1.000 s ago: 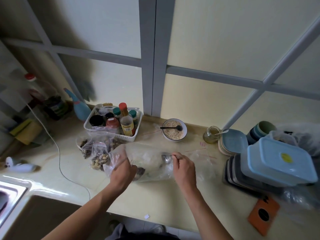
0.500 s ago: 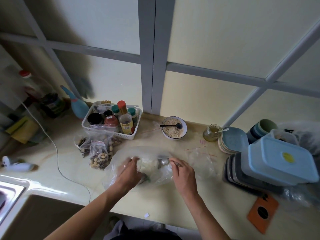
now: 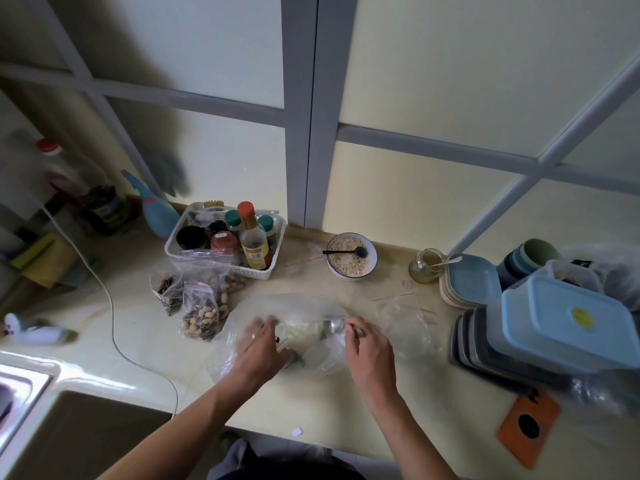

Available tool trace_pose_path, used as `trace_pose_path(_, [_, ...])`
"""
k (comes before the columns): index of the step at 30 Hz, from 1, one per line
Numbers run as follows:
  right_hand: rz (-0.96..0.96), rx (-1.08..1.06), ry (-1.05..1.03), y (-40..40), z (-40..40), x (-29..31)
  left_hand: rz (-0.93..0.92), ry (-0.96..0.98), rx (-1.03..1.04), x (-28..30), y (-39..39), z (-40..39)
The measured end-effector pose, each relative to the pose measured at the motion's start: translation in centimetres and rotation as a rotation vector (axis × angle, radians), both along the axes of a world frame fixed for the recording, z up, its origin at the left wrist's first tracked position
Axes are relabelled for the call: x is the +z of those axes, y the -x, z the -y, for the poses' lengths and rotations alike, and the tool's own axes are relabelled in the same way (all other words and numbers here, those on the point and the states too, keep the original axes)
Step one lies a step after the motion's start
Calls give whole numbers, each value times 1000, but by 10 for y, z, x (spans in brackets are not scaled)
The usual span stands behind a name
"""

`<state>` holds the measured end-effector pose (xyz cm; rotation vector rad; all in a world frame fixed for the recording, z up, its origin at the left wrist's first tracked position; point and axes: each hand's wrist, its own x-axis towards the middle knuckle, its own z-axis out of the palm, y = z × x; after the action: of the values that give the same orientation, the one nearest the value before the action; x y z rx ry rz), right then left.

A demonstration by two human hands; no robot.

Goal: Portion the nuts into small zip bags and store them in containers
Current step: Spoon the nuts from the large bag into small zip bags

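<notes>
A large clear plastic bag (image 3: 304, 313) lies on the counter in front of me, with pale nuts showing inside. My left hand (image 3: 261, 351) reaches into the bag's left side, its fingers blurred. My right hand (image 3: 369, 348) pinches the handle of a metal spoon (image 3: 334, 326) whose bowl is inside the bag. Small filled zip bags of nuts (image 3: 201, 317) stand to the left. Empty zip bags (image 3: 403, 315) lie to the right. Lidded blue containers (image 3: 568, 323) are stacked at the right.
A white basket of bottles (image 3: 227, 240) stands at the back left. A bowl of crumbs with a black spoon (image 3: 351, 256) and a small glass jar (image 3: 426, 266) are behind the bag. Plates (image 3: 471, 282) and an orange card (image 3: 528, 424) are at the right, the sink (image 3: 62, 420) at the left.
The big bag, held up by its left side a second ago, has been lowered flat onto the counter. My left hand has moved from its outside into it. The right hand has stayed on the spoon.
</notes>
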<state>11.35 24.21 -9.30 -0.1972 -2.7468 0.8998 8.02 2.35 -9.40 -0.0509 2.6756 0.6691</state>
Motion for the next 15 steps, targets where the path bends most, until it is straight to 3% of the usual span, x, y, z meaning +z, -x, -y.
trace_pose_path(6, [2, 11, 6, -4, 7, 1, -5, -3, -5, 0, 0, 0])
trace_pose_path(12, [-82, -122, 145, -6, 7, 12, -42, 14, -28, 2, -1, 5])
trace_pose_path(15, [-90, -64, 249, -8, 7, 11, -98, -3, -32, 5, -3, 6])
